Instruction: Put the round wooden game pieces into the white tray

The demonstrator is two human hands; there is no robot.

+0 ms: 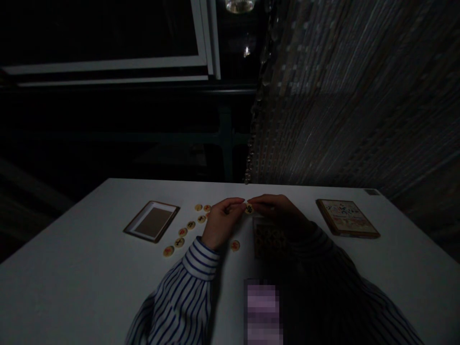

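- Dim light covers a white desk (72, 268), with a pale window frame (108, 65) at far left and a strand curtain (323, 96) at far right.
- Left hand (223, 219) and right hand (275, 207) meet over the desk's middle, fingertips nearly touching; the grip is narrow on both sides.
- Between those fingertips sits one round piece (249, 209), dark-marked face towards the viewer; which hand bears its weight, I cannot tell. Being a disc, it shows no long axis.
- Dark box (255, 239), its contents dim, lies on the near side of that piece, partly beneath the right hand, which is the nearer one.
- Left of the left hand, a slanting row of pieces (190, 224) runs from near left to far right.
- One red-marked piece (235, 246) lies alone between the left wrist and the dark box.
- Shallow tray (139, 236) rests at left, decorated box (348, 218) at right.
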